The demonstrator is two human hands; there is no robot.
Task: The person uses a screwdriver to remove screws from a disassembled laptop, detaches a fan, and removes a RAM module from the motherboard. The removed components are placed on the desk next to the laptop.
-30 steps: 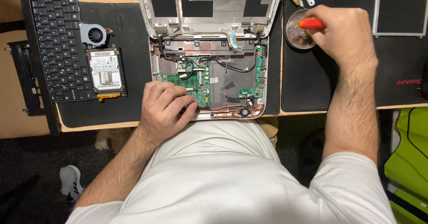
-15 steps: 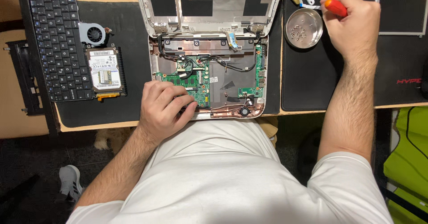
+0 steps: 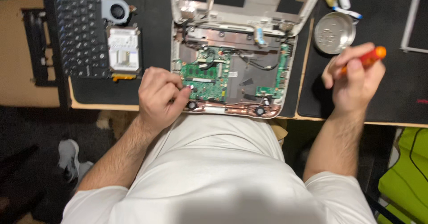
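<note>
Right hand (image 3: 354,79) is closed in a fist around an orange-handled screwdriver (image 3: 368,59), the handle end protruding past the knuckles; the tool tip is hidden by the fingers. This hand hovers over the black desk mat (image 3: 401,86), just below the round metal screw dish (image 3: 334,32). Left hand (image 3: 160,94) is loosely curled, fingers bent, with fingertips resting on the near-left corner of the opened laptop chassis (image 3: 232,72) beside the green motherboard (image 3: 205,74); it grips nothing visible. Left of the chassis lie a removed hard drive (image 3: 122,48), a cooling fan (image 3: 116,11) and a detached keyboard (image 3: 80,28).
</note>
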